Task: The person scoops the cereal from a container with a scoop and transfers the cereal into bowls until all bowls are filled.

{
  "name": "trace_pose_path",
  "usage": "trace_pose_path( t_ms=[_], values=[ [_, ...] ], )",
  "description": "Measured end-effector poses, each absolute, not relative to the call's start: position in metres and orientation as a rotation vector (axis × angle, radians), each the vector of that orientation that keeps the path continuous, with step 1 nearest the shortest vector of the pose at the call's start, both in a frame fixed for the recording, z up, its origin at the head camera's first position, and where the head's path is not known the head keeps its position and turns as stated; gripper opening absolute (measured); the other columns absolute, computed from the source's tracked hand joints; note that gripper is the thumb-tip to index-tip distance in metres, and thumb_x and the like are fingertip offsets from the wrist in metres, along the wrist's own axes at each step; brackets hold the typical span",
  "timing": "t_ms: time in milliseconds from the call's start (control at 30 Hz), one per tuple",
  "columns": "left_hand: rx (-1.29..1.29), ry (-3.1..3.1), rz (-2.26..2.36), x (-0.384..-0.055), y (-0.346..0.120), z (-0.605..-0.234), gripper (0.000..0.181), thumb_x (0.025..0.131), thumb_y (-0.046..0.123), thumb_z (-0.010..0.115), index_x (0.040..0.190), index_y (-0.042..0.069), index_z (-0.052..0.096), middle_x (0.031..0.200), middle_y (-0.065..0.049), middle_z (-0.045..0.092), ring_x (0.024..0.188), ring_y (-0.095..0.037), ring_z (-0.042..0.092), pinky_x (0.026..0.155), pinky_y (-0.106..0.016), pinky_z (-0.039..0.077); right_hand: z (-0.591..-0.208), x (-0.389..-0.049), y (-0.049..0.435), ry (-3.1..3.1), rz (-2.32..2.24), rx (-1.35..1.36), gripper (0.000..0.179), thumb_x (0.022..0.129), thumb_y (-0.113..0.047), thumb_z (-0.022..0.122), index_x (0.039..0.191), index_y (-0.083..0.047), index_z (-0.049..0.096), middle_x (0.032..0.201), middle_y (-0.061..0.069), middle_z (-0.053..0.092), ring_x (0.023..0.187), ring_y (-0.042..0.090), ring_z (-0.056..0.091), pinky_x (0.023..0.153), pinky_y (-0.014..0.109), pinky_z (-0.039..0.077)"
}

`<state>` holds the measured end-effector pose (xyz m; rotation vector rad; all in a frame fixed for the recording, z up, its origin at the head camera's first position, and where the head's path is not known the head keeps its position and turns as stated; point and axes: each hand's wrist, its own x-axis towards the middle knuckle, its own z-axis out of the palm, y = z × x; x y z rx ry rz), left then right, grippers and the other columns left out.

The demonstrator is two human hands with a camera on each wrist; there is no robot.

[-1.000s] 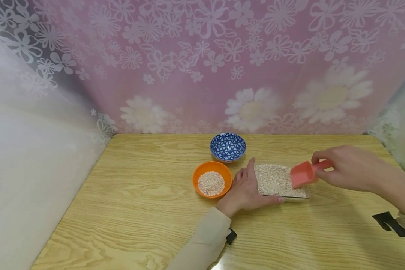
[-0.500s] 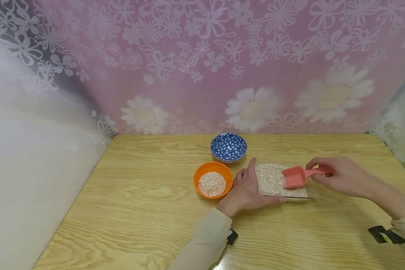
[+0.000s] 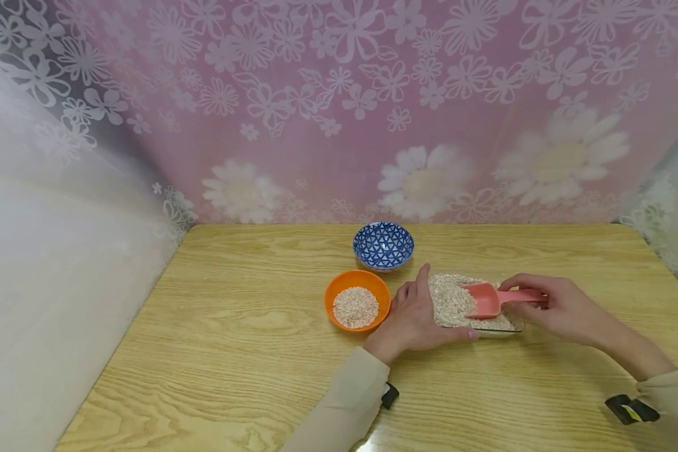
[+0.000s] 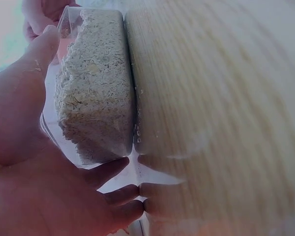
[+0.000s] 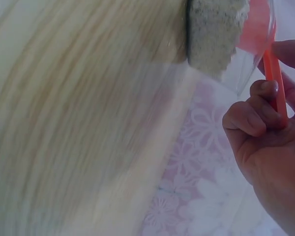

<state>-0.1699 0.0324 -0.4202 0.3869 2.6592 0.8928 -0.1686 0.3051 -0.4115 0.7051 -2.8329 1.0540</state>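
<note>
My right hand (image 3: 562, 311) grips the handle of a pink scoop (image 3: 484, 301), fingers curled round it in the right wrist view. The scoop's blade is pushed into rolled oats (image 3: 451, 301) at the right part of a clear rectangular container (image 4: 119, 14). My left hand (image 3: 412, 317) lies against the container's left end, fingers straight, thumb stretched along the near side. In the left wrist view its fingertips (image 4: 132, 209) reach down to the tabletop. Just left of that hand stands an orange bowl (image 3: 330, 314) with a heap of oats in it.
Behind the orange bowl stands a blue and white patterned bowl (image 3: 383, 246) with nothing in it. Everything stands on a wood-grain table (image 3: 231, 326). A pink flowered curtain (image 3: 316, 176) hangs along the table's back edge.
My right hand has moved left and slightly lower, driving the scoop deeper into the oats and towards the container's middle. My left hand has stayed in place.
</note>
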Motion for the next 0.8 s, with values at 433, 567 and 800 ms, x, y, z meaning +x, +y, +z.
trace_pose_path(
  t_ms=[433,567,800],
  values=[
    [0.381,2.662,0.878,-0.170,0.033,-0.421,0.130,0.073,0.077,0.075,0.165,0.028,-0.003,0.165,-0.007,0.030,0.152,-0.028,0.033,0.122,-0.046,0.036,-0.418,-0.167,0.310,-2.802,1.135,0.685,0.027,0.092,-0.003,0.073,0.117,-0.015,0.070,0.092,-0.015,0.072,0.070,0.003,0.062,0.058,0.021,0.042],
    [0.375,2.671,0.877,-0.170,0.033,-0.420,0.131,0.073,0.077,0.075,0.165,0.029,-0.003,0.165,-0.006,0.031,0.151,-0.027,0.033,0.122,-0.045,0.036,-0.419,-0.167,0.317,-2.763,1.264,0.717,0.027,0.095,0.002,0.068,0.119,-0.010,0.068,0.095,-0.016,0.072,0.069,0.007,0.062,0.053,0.025,0.040],
    [0.376,2.668,0.886,-0.170,0.032,-0.420,0.129,0.073,0.076,0.076,0.165,0.030,-0.003,0.165,-0.006,0.031,0.152,-0.027,0.032,0.122,-0.045,0.037,-0.415,-0.164,0.322,-2.723,1.366,0.694,0.025,0.097,0.003,0.064,0.120,-0.006,0.066,0.086,-0.009,0.073,0.062,0.009,0.057,0.050,0.028,0.039]
  ],
)
